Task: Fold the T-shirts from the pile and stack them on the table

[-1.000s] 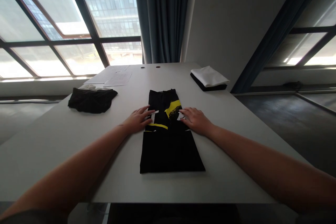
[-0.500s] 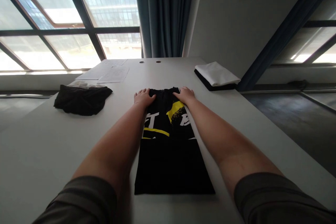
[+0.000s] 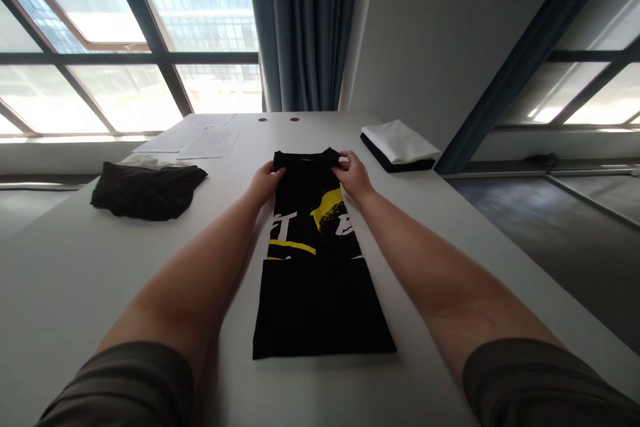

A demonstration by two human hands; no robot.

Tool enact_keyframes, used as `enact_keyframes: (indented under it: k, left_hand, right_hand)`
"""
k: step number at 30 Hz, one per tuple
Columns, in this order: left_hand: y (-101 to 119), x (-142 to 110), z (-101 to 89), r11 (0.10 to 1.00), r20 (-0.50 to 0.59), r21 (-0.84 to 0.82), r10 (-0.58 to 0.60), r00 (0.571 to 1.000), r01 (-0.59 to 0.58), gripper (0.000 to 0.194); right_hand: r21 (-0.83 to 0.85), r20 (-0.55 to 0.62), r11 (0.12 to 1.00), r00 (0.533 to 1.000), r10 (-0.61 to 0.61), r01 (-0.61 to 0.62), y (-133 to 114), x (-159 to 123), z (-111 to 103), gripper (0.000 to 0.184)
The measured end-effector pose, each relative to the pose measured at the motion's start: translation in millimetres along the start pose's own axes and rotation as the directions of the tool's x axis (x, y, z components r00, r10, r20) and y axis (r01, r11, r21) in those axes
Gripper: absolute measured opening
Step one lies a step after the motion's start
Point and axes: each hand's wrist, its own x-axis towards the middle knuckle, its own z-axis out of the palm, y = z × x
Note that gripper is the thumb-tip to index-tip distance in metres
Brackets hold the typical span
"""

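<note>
A black T-shirt (image 3: 320,307) with yellow and white print lies in a long narrow fold on the white table, its neckline at the far end. Its plain black near part is folded up over the print. My left hand (image 3: 267,181) pinches the far left corner of the shirt, thumb on top. At the far right corner, my right hand (image 3: 353,175) pinches the fabric the same way. The far edge between the hands is raised slightly off the table.
A crumpled dark cloth (image 3: 147,192) lies at the left, with papers (image 3: 203,140) behind it. A folded white cloth (image 3: 400,141) rests on a folded black cloth (image 3: 385,159) at the back right. The white table (image 3: 440,260) ends at a diagonal right edge.
Both hands went from lying flat on the shirt's far end to pinching its far corners. The far edge has risen and the neckline shows more. The view has shifted slightly.
</note>
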Motion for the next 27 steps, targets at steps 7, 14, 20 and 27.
enact_keyframes:
  k: [7,14,20,27]
  left_hand:
    - [6,-81,-56.1,0.954,0.373,-0.168,0.295,0.880,-0.249,0.038]
    - [13,-114,-72.0,0.896,0.513,0.179,0.267,0.816,-0.406,0.031]
    - [28,-118,-23.3,0.770,0.451,0.434,0.265,0.852,-0.469,0.058]
    - [10,-112,-13.7,0.764,0.580,0.470,0.111,0.807,-0.443,0.065]
  right_hand:
    - [-0.071,0.322,0.978,0.933,-0.163,0.196,-42,-72,-61,0.044]
    - [-0.237,0.665,0.868,0.725,-0.182,0.435,-33,-104,-93,0.032]
    - [-0.466,0.546,0.688,0.793,-0.271,0.557,-17,-92,-60,0.058]
    - [-0.523,0.440,0.716,0.866,-0.238,0.462,-9,-66,-44,0.037]
